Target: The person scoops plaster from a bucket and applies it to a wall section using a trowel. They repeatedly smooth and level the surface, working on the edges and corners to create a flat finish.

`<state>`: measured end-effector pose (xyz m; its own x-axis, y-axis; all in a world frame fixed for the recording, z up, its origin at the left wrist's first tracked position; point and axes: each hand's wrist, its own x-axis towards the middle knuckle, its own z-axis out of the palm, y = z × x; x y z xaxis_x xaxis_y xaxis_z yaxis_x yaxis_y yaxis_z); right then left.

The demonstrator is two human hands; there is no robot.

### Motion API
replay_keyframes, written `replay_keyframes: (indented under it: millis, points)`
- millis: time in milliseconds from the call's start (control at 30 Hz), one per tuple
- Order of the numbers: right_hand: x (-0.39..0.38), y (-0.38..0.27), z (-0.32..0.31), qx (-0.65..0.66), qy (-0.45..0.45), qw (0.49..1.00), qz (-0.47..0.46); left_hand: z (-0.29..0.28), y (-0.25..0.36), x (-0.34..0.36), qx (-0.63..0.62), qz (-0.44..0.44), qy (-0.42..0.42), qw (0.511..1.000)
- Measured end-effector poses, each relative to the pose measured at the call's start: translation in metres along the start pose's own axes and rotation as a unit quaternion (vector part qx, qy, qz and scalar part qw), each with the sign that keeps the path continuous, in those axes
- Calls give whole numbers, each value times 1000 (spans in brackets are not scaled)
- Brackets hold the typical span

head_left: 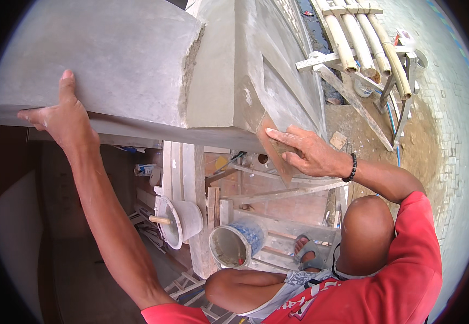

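Observation:
My left hand [68, 116] braces at the lower edge of a grey plastered slab [110, 59]. Its thumb points up across the face and its other fingers stretch left along the edge, apart. A thin, flat brown scraper-like sheet [273, 148] is held in my right hand [311, 151], fingers extended over it and thumb tucked below. The sheet lies against the slab's corner [245, 116], its lower tip hanging past the edge. A rough, broken plaster seam [190, 75] runs down the face between my hands.
Below hang a white bucket [188, 218] with a wooden handle sticking out and a blue-white bucket [237, 243]. Wooden scaffold planks [194, 189] surround my bent legs. Bamboo poles [361, 43] rest on a wooden stand at upper right, above paving [445, 97].

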<state>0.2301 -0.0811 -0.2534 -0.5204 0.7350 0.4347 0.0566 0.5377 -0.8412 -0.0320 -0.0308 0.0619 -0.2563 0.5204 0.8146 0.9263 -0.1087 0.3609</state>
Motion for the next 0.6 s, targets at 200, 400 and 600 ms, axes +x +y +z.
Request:
replay_keyframes:
  millis: [200,400,600]
  points:
    - [26,11,-8,2,70,996,-56,-2,3,-2,11,13,-10,1000]
    - [11,4,-7,-80,-44,995,31,0,-3,3,-4,28,7,1000]
    - [17,14,-17,-46,65,993,-85,1,-5,4,21,22,16,999]
